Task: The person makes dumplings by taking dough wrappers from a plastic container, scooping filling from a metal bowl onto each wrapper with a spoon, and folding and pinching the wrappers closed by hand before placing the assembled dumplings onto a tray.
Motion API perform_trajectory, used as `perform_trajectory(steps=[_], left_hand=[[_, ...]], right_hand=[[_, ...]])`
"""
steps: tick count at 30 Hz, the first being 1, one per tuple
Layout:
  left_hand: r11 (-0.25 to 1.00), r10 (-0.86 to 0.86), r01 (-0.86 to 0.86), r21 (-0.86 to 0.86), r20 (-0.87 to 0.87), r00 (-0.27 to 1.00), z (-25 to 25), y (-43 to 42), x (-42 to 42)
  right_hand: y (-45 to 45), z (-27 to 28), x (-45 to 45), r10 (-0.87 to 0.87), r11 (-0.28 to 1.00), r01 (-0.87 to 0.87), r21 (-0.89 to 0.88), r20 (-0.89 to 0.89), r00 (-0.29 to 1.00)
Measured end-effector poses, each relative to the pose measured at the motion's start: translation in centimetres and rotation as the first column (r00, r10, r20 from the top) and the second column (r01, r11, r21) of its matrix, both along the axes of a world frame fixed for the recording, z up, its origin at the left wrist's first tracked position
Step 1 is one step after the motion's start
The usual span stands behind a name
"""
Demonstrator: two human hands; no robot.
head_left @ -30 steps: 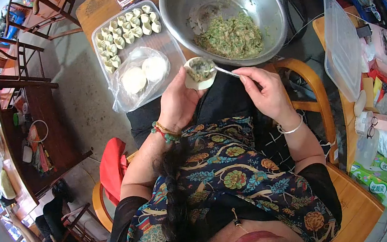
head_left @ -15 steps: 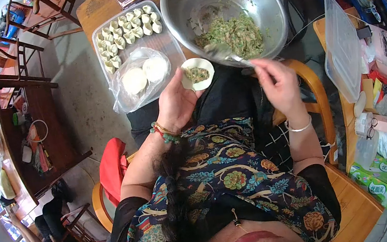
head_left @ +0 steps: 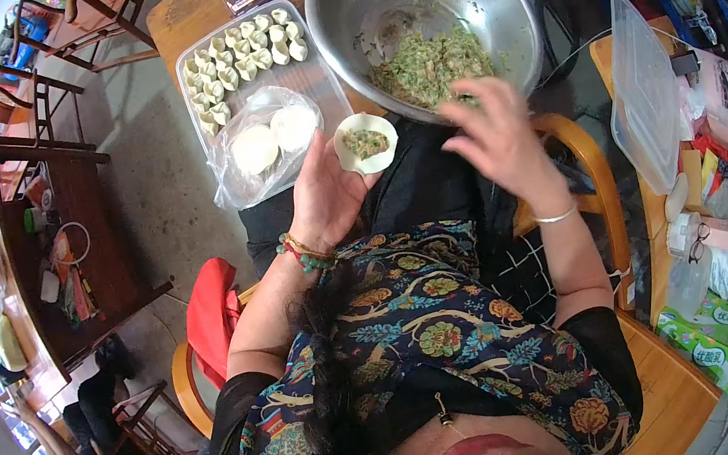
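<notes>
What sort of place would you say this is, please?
It looks like a home's living or dining area, though a small eatery is possible. The metal bowl of filling and tray of folded dumplings show food preparation; the wooden armchair looks domestic.

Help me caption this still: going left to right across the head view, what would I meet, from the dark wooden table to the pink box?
Dark wooden table, folded dumplings, filled dumpling wrapper, right hand, clear plastic lid, pink box.
</notes>
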State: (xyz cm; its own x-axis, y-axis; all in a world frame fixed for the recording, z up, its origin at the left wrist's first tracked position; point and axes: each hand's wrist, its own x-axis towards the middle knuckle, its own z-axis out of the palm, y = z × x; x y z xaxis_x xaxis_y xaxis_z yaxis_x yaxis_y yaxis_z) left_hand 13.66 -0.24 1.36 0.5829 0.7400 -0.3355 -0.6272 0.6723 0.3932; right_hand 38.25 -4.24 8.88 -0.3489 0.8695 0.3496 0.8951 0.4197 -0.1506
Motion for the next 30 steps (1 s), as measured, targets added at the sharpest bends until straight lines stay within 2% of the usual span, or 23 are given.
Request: perform_trajectory(steps=[1, 3, 9, 13, 14, 15, 16, 20, 21, 24, 25, 27, 30], left_hand=[[1.0, -0.006, 0.006, 0.001, 0.0, 1.0, 0.2, 0.0, 0.0], [0.999, -0.033, 0.034, -0.02, 0.046, 0.998, 0.5, -0.2, -0.1], [0.996, -0.072, 0.077, -0.033, 0.131, 0.989, 0.5, -0.4, -0.7], [0.993, -0.011, 0.022, -0.114, 0.095, 0.995, 1.1, -0.9, -0.4], [0.996, -0.036, 0.049, -0.079, 0.163, 0.986, 0.1, -0.8, -0.7], [0.996, -0.063, 0.075, -0.042, 0.231, 0.971, 0.0, -0.7, -0.7], [0.996, -0.065, 0.078, -0.045, 0.23, 0.971, -0.1, -0.8, -0.6], [0.999, -0.034, 0.027, 0.046, 0.152, 0.988, 0.6, -1.7, 0.5], [0.995, -0.03, 0.019, 0.095, 0.118, 0.993, 0.7, -1.8, 0.6], [0.979, 0.012, -0.029, 0.201, 0.085, 0.996, 0.0, -2.0, 0.7], [0.965, 0.04, -0.053, 0.258, 0.054, 0.998, -0.1, -2.1, 0.6], [0.967, 0.053, -0.053, 0.248, 0.009, 0.999, -0.5, -2.2, 0.5], [0.966, 0.085, -0.072, 0.248, -0.043, 0.995, -0.8, -2.2, 0.5]], right_hand=[[-0.2, 0.1, -1.2, 0.126, 0.991, -0.128, -0.03, -0.068, 0.99], [-0.6, -1.2, -3.4, 0.289, 0.957, -0.288, 0.022, -0.109, 0.951], [0.2, -3.6, -5.7, 0.307, 0.95, -0.297, 0.098, -0.11, 0.945], [0.6, -3.6, -6.2, 0.311, 0.947, -0.292, 0.133, -0.159, 0.937], [0.7, -3.6, -6.3, 0.317, 0.946, -0.296, 0.131, -0.182, 0.931], [0.7, -3.8, -6.4, 0.315, 0.947, -0.295, 0.129, -0.184, 0.931], [0.8, -4.0, -6.6, 0.269, 0.961, -0.239, 0.136, -0.275, 0.923], [1.4, -4.6, -6.8, 0.113, 0.99, -0.054, 0.129, -0.507, 0.854], [1.5, -4.7, -6.9, 0.114, 0.99, -0.054, 0.131, -0.507, 0.854], [1.7, -5.0, -7.2, 0.019, 0.999, 0.012, 0.041, -0.672, 0.741], [1.7, -5.2, -7.4, 0.017, 0.999, 0.012, 0.039, -0.673, 0.74], [1.9, -5.9, -7.6, 0.016, 1.0, -0.015, 0.008, -0.762, 0.647], [1.8, -6.7, -7.8, -0.018, 0.997, -0.044, -0.056, -0.801, 0.599]])
